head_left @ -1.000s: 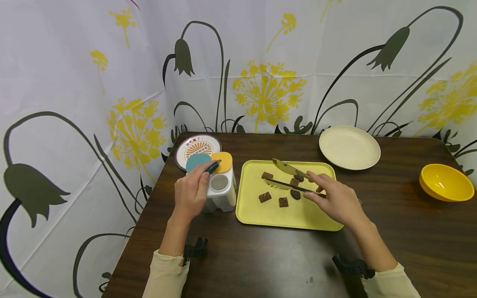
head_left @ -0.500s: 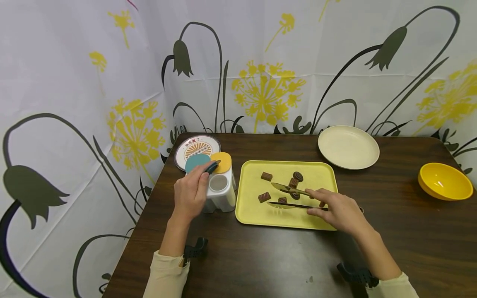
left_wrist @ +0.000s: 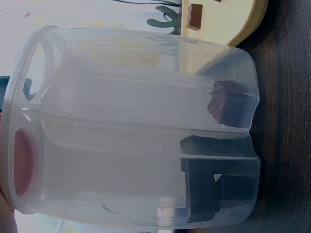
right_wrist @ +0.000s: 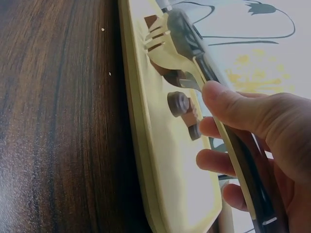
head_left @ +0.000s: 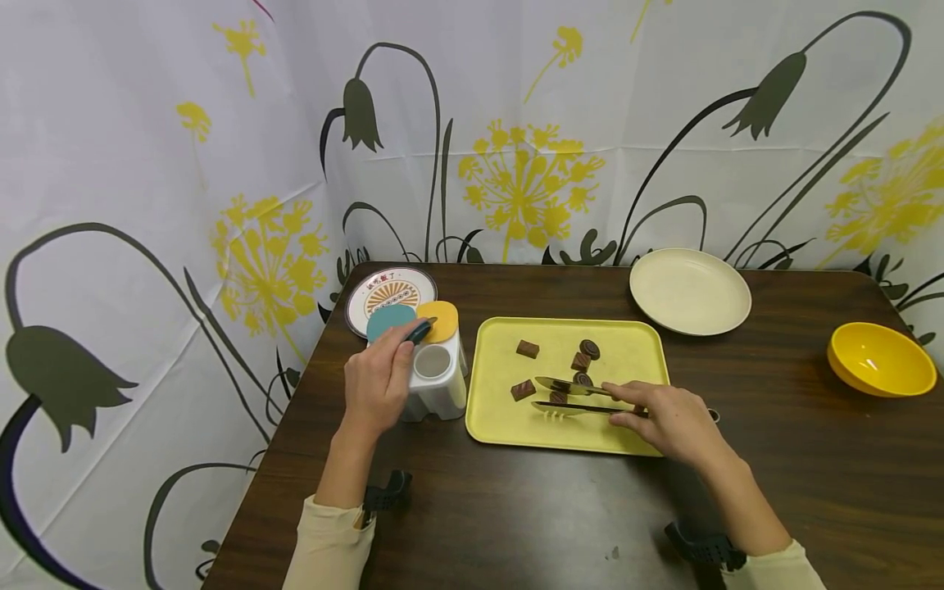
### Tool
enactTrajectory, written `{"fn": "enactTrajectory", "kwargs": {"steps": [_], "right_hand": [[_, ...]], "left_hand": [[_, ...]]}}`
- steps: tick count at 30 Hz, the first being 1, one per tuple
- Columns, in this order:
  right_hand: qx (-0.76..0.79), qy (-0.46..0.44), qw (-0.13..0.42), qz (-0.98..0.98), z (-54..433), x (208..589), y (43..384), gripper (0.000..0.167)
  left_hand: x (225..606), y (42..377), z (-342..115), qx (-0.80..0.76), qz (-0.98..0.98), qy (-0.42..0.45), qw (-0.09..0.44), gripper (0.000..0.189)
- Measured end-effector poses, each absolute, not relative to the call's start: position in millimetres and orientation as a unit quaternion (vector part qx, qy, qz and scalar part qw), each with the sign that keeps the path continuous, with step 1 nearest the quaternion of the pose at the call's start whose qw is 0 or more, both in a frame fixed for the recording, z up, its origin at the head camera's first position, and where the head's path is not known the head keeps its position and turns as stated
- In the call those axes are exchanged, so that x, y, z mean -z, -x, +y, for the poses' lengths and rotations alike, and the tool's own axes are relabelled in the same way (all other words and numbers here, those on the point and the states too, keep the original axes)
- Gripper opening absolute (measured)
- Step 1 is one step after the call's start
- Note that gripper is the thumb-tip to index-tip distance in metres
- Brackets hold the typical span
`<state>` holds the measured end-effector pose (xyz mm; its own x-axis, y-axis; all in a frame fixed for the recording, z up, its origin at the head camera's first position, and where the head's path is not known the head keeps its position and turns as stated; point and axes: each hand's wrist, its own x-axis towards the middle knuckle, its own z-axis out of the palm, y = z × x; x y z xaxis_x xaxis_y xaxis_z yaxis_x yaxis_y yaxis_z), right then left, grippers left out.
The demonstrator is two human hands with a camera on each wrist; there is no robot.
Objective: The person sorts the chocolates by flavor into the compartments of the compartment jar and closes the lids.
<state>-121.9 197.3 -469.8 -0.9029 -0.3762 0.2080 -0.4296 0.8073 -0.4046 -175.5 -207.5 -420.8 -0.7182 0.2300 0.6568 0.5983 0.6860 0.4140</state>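
The container (head_left: 442,400) and left hand (head_left: 376,381) obstruct the tray's (head_left: 501,426) left side, leaving only a slim gap. Tongs (head_left: 590,409) and the right hand (head_left: 671,418) block its middle and right. A hand could pass along the tray's near edge, between the forearms (head_left: 350,471), or right of it, before the bowl (head_left: 881,360).
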Motion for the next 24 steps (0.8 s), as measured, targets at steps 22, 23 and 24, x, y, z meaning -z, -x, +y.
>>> {"fn": "enactTrajectory", "kwargs": {"steps": [22,23,24], "right_hand": [[-0.22,-0.219,0.142,-0.94,201.6,475.4,123.6,0.041],[-0.222,-0.221,0.146,-0.938,201.5,474.8,123.7,0.041],[-0.223,-0.223,0.151,-0.937,201.4,474.0,123.8,0.041]], "left_hand": [[418.8,175.6,-207.3,0.314,-0.867,0.244,0.3,0.038],[419.0,175.4,-207.5,0.314,-0.867,0.244,0.3,0.038],[419.3,175.2,-207.6,0.313,-0.868,0.243,0.3,0.038]]}}
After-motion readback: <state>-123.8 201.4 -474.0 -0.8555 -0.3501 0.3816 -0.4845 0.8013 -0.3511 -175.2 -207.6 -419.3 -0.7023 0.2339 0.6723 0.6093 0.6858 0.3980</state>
